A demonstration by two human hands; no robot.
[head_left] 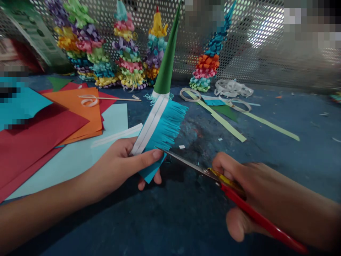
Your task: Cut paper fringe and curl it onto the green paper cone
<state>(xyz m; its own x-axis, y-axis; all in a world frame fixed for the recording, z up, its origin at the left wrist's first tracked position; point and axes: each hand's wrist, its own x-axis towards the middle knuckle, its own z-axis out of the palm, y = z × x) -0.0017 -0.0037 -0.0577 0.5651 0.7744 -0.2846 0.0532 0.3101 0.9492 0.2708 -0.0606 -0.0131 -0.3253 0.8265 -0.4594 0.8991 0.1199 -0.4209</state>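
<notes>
A blue paper strip [160,129] is pinched between the thumb and fingers of my left hand [128,160]. A white band of tape runs along its left edge, and its right edge is cut into fine fringe down to about my thumb. Below the thumb the paper is uncut. My right hand [247,188] grips red-and-yellow-handled scissors [239,199]. Their blades reach left to the strip's edge, just beside my left thumb. Directly behind the strip stands a green paper cone [166,67] with a white base and light blue curls around its foot.
Cones of colourful curled paper [129,57] stand along a perforated metal screen [239,42]. Red, orange and light blue paper sheets [71,113] lie at left with a thin stick [119,99]. Tape rolls [190,94], pale green strips [226,124] and peeled white tape [231,88] lie at right.
</notes>
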